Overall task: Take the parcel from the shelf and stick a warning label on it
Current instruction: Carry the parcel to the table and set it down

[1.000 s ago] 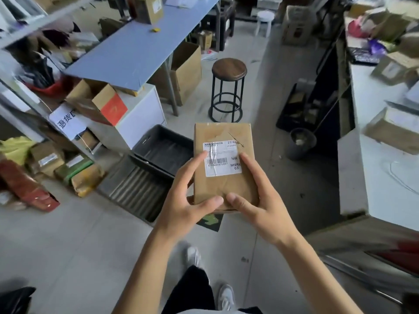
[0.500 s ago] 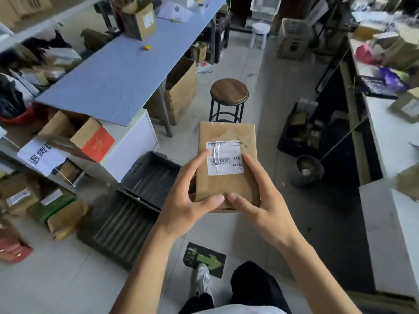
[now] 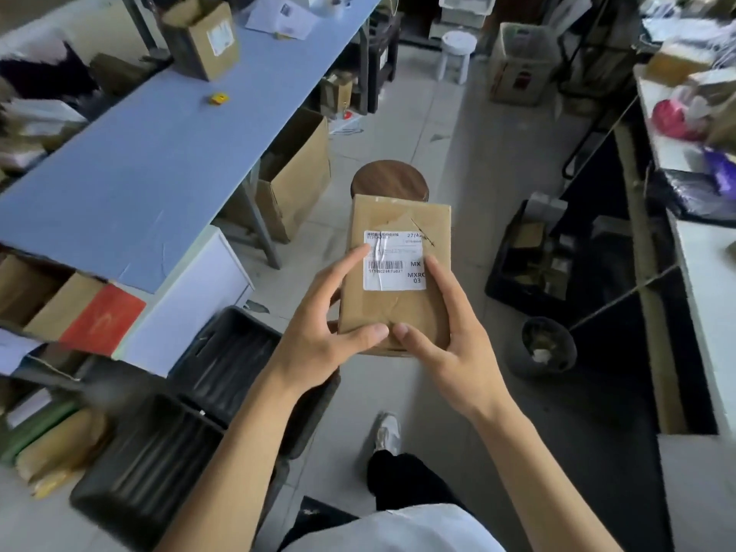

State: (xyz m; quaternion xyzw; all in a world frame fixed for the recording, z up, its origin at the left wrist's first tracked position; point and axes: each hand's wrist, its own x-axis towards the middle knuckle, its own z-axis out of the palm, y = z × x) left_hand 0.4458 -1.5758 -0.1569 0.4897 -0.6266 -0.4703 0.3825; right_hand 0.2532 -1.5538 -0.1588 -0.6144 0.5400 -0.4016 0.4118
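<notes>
Head view looks down a cluttered stockroom aisle with a pale tiled floor [image 3: 430, 125]. Along the left runs a long blue-topped worktable [image 3: 159, 165], reaching from the near left to the far middle, with an open brown cardboard carton [image 3: 207, 41] standing at its far end and a small yellow object [image 3: 218, 98] lying on the bare blue surface nearer in. On the floor at the near left sit stacked black ribbed plastic trays [image 3: 191, 412]. Beneath the table's right edge stands a large open cardboard box [image 3: 294, 173]. Farther up the aisle, just beyond the hands, is a round dark wooden stool [image 3: 388, 179], its near edge hidden behind the flat brown paper-wrapped parcel [image 3: 398, 312], which is held up in mid-air at the centre of the aisle, face toward the camera. A white barcode shipping label [image 3: 394, 260] is stuck on its upper face. The left hand [image 3: 318, 332] grips the parcel's left edge, forefinger stretched up to touch the label's left side and thumb pressed across the near end. The right hand [image 3: 450, 344] clasps the right edge likewise, forefinger lying beside the label and thumb on the near end, the two thumb tips nearly meeting.
</notes>
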